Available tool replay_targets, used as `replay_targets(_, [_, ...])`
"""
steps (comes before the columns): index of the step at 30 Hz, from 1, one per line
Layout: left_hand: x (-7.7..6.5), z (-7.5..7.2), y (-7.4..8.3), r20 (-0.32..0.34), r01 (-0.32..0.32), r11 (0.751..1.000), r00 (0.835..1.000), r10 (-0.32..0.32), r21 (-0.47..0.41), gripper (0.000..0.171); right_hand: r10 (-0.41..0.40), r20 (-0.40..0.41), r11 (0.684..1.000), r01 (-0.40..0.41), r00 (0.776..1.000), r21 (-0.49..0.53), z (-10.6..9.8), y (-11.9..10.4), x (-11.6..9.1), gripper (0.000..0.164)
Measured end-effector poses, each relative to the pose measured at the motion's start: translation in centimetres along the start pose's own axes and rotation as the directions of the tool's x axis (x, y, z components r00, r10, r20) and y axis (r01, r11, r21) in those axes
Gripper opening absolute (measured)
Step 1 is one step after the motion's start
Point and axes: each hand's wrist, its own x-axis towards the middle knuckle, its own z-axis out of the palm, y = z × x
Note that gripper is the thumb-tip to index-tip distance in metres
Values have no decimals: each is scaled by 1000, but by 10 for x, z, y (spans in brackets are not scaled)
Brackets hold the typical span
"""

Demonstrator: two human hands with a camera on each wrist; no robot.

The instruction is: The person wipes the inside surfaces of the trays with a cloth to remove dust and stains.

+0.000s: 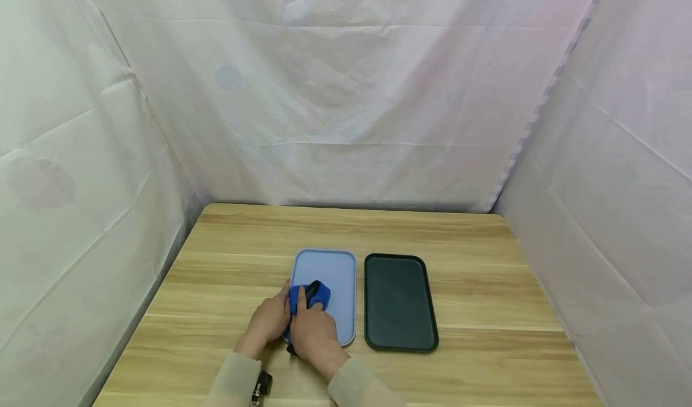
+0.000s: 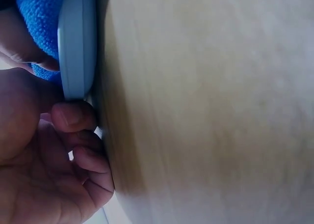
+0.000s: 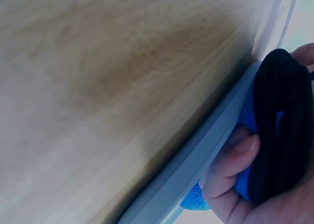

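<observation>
A light blue tray [image 1: 340,275] lies on the wooden table, with a blue terry cloth [image 1: 322,296] bunched over its left part. My right hand [image 1: 313,333] grips this cloth over the tray, its index finger stretched along it. A black piece [image 3: 282,135] lies along the cloth by the right fingers; its kind is not clear. At the tray's left edge, my left hand [image 1: 269,319] holds the rim. In the left wrist view, curled fingers [image 2: 73,117] of the left hand touch the tray's edge [image 2: 78,52]; the thumb's hold is partly hidden.
A dark green tray [image 1: 400,305] lies just right of the light blue one, with a narrow gap between them. The wooden table [image 1: 227,263] reaches back to a white curtain [image 1: 346,107], and more white sheets hang at both sides.
</observation>
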Motion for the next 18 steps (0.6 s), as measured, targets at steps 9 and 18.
replay_targets(9, [0,-5,-1,29,-6,1000,1000,6,-4,53,18,6,999,-18,1000,-28,-1,-5,7,78])
replay_targets(18, [0,-5,-3,30,-21,1000,999,21,2,53,36,-27,999,-36,999,6,-6,-5,20,79])
